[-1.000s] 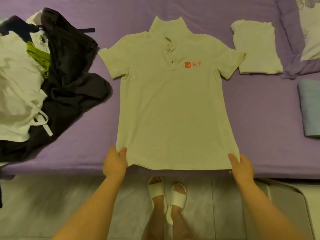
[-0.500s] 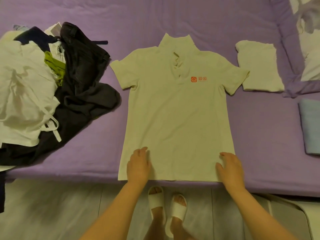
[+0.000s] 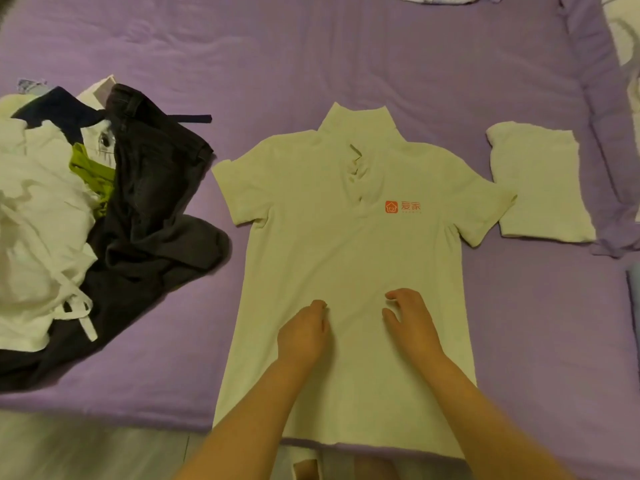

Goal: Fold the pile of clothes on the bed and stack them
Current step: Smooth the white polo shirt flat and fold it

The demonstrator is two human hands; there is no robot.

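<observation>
Both hands have slid up from the hem toward the middle of the shirt (image 3: 349, 265) and drawn closer together. They now lie side by side on its lower front, palms down. The left hand (image 3: 303, 336) has its fingers together and a little bent at the tips; the right hand (image 3: 410, 322) has its fingers loosely spread, thumb out toward the other hand. Neither pinches the cloth, as far as the blur lets me judge.

That pale shirt lies flat, face up, on the purple bed (image 3: 346, 46), collar pointing away, orange logo (image 3: 402, 206) on the chest, hem at the near edge of the mattress. Its right sleeve tip lies just beside a folded pale garment (image 3: 540, 185). On the left, the pile of clothes (image 3: 86, 220), white and dark pieces tangled, sits apart from the other sleeve with a strip of bare sheet between. Beyond the collar the sheet lies open and wide.
</observation>
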